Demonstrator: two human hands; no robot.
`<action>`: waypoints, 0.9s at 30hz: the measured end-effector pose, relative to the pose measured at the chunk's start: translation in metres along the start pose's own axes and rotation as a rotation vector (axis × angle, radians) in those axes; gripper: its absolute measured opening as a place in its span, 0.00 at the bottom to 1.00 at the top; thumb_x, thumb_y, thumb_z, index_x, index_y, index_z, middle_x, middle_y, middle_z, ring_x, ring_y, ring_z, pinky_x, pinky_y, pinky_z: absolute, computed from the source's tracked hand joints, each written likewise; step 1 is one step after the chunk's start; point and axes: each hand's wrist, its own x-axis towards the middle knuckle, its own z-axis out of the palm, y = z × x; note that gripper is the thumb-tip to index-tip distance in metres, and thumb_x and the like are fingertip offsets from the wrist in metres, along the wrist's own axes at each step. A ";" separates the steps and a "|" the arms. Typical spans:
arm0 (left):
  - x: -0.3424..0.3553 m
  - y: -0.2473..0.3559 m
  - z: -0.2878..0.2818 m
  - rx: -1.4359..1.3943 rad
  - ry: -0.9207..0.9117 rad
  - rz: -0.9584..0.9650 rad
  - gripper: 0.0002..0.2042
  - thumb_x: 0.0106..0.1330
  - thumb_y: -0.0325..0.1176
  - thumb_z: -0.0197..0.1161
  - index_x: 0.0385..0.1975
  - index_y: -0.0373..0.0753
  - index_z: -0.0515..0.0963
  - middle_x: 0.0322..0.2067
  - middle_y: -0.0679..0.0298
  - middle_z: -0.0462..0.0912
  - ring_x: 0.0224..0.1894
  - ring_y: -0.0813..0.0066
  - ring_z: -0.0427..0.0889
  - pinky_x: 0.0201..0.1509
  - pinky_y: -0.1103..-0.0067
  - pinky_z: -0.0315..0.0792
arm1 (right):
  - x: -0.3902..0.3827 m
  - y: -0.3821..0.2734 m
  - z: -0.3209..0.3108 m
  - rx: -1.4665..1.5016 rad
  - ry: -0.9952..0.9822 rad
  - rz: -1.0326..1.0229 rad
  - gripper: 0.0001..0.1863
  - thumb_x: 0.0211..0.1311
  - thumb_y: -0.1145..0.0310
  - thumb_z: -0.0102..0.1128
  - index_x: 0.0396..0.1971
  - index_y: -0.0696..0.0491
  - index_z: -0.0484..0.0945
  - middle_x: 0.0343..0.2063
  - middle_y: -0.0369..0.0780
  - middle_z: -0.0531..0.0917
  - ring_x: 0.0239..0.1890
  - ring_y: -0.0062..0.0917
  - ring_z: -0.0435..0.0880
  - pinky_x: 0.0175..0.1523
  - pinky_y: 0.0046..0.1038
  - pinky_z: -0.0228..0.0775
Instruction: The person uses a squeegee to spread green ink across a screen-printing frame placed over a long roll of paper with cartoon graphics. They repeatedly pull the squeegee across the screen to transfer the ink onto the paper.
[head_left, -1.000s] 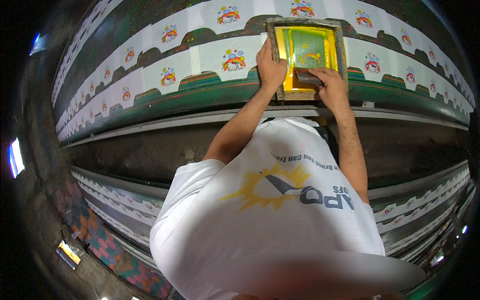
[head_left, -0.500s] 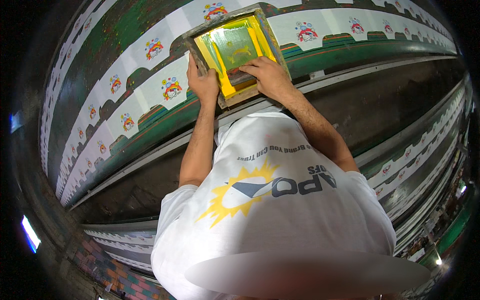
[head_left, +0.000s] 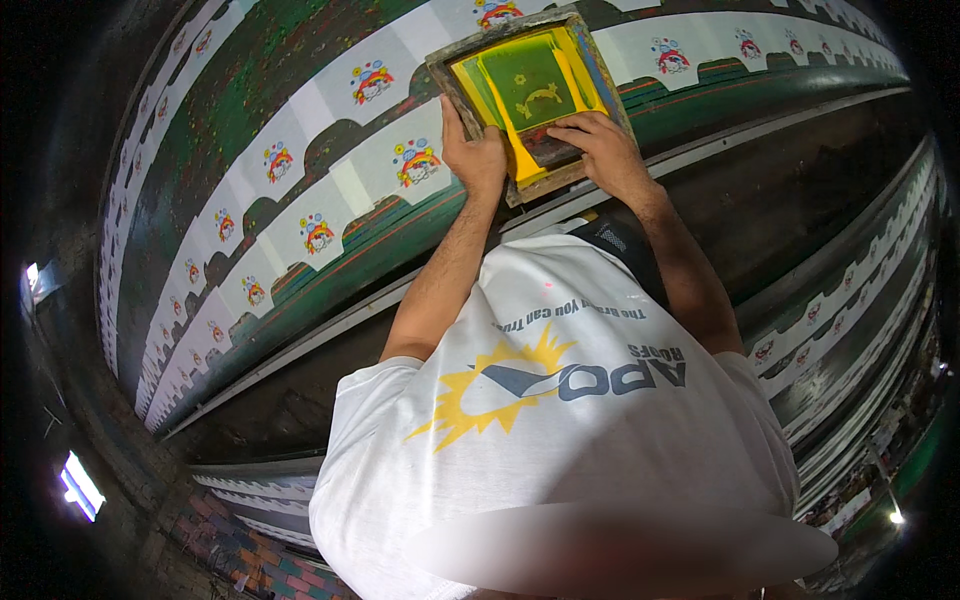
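A wooden-framed printing screen (head_left: 540, 90) with yellow ink on its mesh and a faint design lies over a row of white printed cut pieces (head_left: 418, 160) on the green table. My left hand (head_left: 472, 150) grips the screen's left side near the lower corner, fingers along the wooden frame. My right hand (head_left: 610, 155) is closed on a squeegee with a dark reddish blade (head_left: 550, 145) at the lower part of the yellow mesh, fingertips over its top.
Several rows of white pieces with colourful printed motifs (head_left: 372, 82) line the long green table (head_left: 215, 120). A metal rail (head_left: 700, 150) runs along its near edge. More racked rows of pieces (head_left: 840, 290) stand at the right behind my body, with a paved floor (head_left: 220, 525) at lower left.
The screen has shifted left from a second ago and now sits tilted, both hands moving with it. My right hand stays on the squeegee near the screen's lower end. The view has turned.
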 end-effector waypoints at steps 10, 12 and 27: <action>-0.007 0.005 0.034 0.021 -0.042 -0.203 0.41 0.57 0.18 0.66 0.77 0.27 0.65 0.64 0.43 0.84 0.60 0.62 0.87 0.64 0.73 0.78 | -0.001 0.040 -0.008 -0.020 -0.031 -0.025 0.30 0.58 0.82 0.62 0.62 0.47 0.85 0.59 0.37 0.84 0.63 0.37 0.80 0.69 0.39 0.75; -0.007 0.003 0.033 0.040 -0.033 -0.168 0.41 0.57 0.18 0.67 0.77 0.27 0.65 0.64 0.43 0.84 0.60 0.63 0.87 0.64 0.73 0.78 | 0.000 0.039 -0.010 -0.022 -0.048 -0.030 0.30 0.58 0.82 0.63 0.62 0.47 0.85 0.58 0.38 0.84 0.63 0.37 0.80 0.69 0.39 0.75; -0.008 0.002 0.029 0.012 -0.050 -0.227 0.40 0.57 0.18 0.65 0.76 0.27 0.67 0.65 0.43 0.82 0.65 0.60 0.83 0.70 0.73 0.73 | 0.002 0.050 -0.009 -0.035 -0.007 -0.127 0.29 0.57 0.80 0.63 0.61 0.49 0.85 0.56 0.40 0.85 0.61 0.39 0.81 0.67 0.41 0.76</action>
